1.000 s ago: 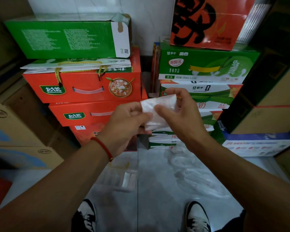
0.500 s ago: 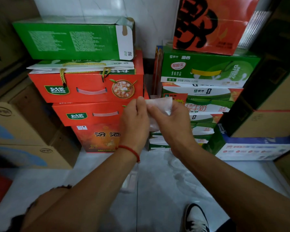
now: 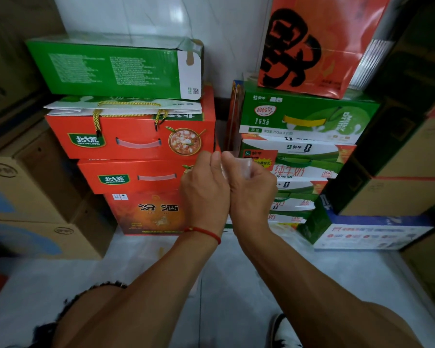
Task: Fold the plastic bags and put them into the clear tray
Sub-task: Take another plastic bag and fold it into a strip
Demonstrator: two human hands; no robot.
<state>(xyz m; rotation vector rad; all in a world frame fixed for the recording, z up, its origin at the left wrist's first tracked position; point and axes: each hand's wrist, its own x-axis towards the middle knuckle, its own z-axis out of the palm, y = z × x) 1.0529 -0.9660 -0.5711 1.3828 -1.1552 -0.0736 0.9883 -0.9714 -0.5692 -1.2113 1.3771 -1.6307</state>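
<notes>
A small folded clear plastic bag [image 3: 240, 167] sits between my two hands, held up in front of the stacked boxes. My left hand [image 3: 204, 192], with a red string on its wrist, pinches the bag's left edge. My right hand [image 3: 251, 194] curls round the rest, so only a pale corner shows above its fingers. More crumpled clear plastic [image 3: 289, 237] lies on the floor by the green cartons. My arms hide the clear tray.
Red gift boxes [image 3: 131, 141] and a green box [image 3: 111, 69] are stacked at the left, milk cartons [image 3: 299, 121] at the right, brown cartons [image 3: 28, 197] at the far left. The pale tiled floor [image 3: 224, 285] lies below, with my shoe [image 3: 281, 332] on it.
My hands have moved closer together and lifted away from me; the bag is folded smaller and is mostly enclosed by my right hand. The view has tilted up, so the tray has gone out of sight.
</notes>
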